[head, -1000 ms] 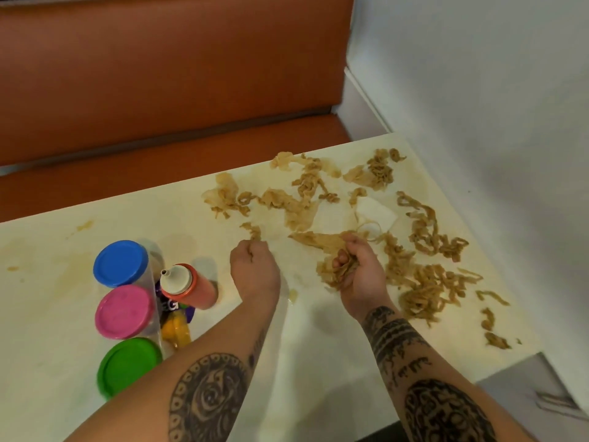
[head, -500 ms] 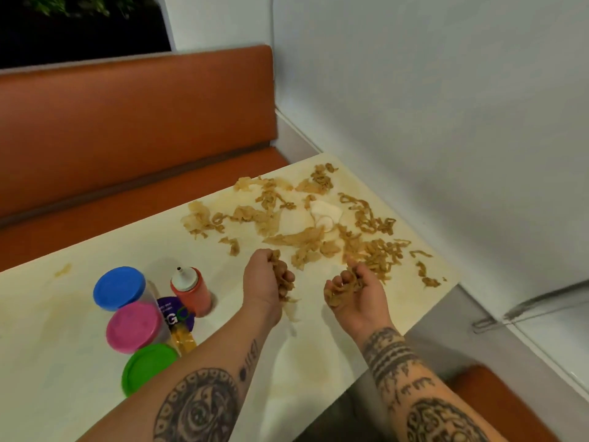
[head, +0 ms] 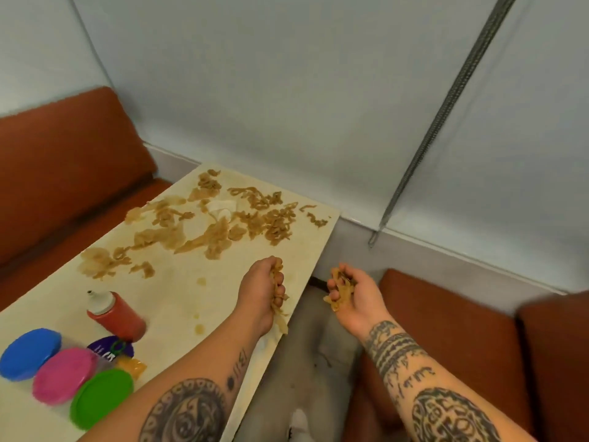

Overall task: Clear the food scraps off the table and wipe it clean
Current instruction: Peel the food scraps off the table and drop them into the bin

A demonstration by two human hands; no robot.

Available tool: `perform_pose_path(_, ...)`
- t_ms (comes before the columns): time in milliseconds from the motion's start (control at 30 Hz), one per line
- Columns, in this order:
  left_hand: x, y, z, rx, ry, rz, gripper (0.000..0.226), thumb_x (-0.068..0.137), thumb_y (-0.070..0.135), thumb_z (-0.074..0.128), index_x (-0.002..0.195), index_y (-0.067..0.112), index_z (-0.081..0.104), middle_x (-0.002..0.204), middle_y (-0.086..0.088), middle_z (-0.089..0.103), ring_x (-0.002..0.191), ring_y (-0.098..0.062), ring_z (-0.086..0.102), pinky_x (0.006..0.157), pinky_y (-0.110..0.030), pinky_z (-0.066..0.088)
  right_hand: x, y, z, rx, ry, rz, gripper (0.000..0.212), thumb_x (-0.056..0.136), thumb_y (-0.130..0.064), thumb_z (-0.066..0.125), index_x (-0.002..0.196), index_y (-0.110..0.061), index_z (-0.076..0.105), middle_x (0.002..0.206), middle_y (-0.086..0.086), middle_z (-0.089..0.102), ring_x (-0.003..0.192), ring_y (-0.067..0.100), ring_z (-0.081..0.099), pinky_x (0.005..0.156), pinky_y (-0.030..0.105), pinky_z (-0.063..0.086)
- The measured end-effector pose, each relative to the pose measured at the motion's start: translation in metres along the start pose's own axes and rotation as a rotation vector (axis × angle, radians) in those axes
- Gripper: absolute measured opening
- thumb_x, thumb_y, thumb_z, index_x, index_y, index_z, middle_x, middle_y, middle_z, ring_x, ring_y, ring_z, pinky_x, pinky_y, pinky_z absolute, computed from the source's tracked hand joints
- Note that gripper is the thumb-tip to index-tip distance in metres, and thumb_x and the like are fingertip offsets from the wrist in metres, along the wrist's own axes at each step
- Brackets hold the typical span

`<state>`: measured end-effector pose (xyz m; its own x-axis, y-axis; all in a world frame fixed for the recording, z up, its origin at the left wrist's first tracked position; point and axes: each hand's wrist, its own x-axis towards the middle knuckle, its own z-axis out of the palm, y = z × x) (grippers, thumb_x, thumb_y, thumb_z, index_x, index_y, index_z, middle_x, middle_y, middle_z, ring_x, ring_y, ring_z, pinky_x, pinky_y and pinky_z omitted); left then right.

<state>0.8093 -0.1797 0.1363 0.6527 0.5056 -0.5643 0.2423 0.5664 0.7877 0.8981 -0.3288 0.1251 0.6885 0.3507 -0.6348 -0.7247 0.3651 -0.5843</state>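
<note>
A pale, stained bench [head: 178, 291] filled the corner of a white-walled booth, with an orange seat [head: 446, 346] to the right of the right hand [head: 353, 291]. The left hand [head: 264, 288] was curled round a wad of limp brown strands at the bench's edge, and several hung below its fingers. The right hand, palm up past that edge and above the grey floor [head: 306, 362], cupped a second clump in bent fingers. Most of the food scraps [head: 216, 231] lay on the bench beyond the left hand, around a white napkin [head: 223, 207].

The dangling strands looked slippery, so a loose grip could drop them on the floor or the seat. No bin was in view.

Left of the left hand stood a red squeeze bottle [head: 118, 314] with a white top and 3 tubs, lidded blue [head: 30, 354], pink [head: 65, 374] and green [head: 102, 398]. Their contents were hidden.
</note>
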Motion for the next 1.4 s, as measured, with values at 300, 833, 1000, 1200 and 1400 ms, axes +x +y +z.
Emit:
perform_pose_path(300, -0.043, -0.106, 0.14, 0.127, -0.481, -0.297, 0.018, 0.101, 0.028, 0.05, 0.091, 0.016, 0.058, 0.065, -0.002, 0.052, 0.051, -0.015, 0.042, 0.043, -0.025, 0.033, -0.055, -0.041, -0.193, 0.024, 0.424, -0.204, 0.02, 0.099, -0.029, 0.056, 0.085, -0.017, 0.064, 0.06, 0.0, 0.059, 0.057, 0.018, 0.051, 0.042, 0.025, 0.04)
perform_pose_path(833, -0.133, -0.248, 0.203, 0.737, -0.804, -0.596, 0.05, 0.096, 0.067, 0.048, 0.12, 0.027, 0.066, 0.11, 0.007, 0.066, 0.097, -0.011, 0.059, 0.067, -0.031, 0.046, -0.137, 0.016, -0.356, -0.289, 0.788, -0.067, 0.051, 0.102, -0.057, 0.039, 0.099, -0.02, 0.072, 0.109, 0.006, 0.074, 0.102, 0.026, 0.068, 0.096, 0.047, 0.052)
perform_pose_path(1000, -0.127, -0.254, 0.196, 0.831, -0.8, -0.531, 0.043, 0.098, 0.066, 0.044, 0.124, 0.035, 0.06, 0.128, 0.008, 0.061, 0.109, -0.016, 0.058, 0.088, -0.041, 0.05, -0.137, 0.02, -0.359, -0.303, 0.782, -0.026, 0.043, 0.106, -0.05, 0.039, 0.106, -0.017, 0.067, 0.113, 0.003, 0.069, 0.098, 0.02, 0.064, 0.098, 0.045, 0.051)
perform_pose_path(1200, -0.121, -0.236, 0.188, 0.806, -0.753, -0.483, 0.039, 0.103, 0.058, 0.042, 0.128, 0.032, 0.054, 0.121, 0.004, 0.069, 0.109, -0.019, 0.06, 0.096, -0.042, 0.048, -0.132, 0.021, -0.337, -0.263, 0.742, -0.05, 0.038, 0.107, -0.047, 0.041, 0.12, -0.018, 0.062, 0.11, -0.003, 0.066, 0.096, 0.015, 0.061, 0.076, 0.033, 0.046)
perform_pose_path(1400, -0.108, -0.2, 0.171, 0.753, -0.692, -0.396, 0.037, 0.103, 0.05, 0.048, 0.126, 0.023, 0.061, 0.103, 0.0, 0.07, 0.082, -0.016, 0.06, 0.071, -0.032, 0.046, -0.118, 0.027, -0.307, -0.314, 0.615, -0.053, 0.021, 0.106, -0.036, 0.048, 0.103, -0.02, 0.06, 0.092, 0.0, 0.06, 0.073, 0.013, 0.057, 0.05, 0.024, 0.041)
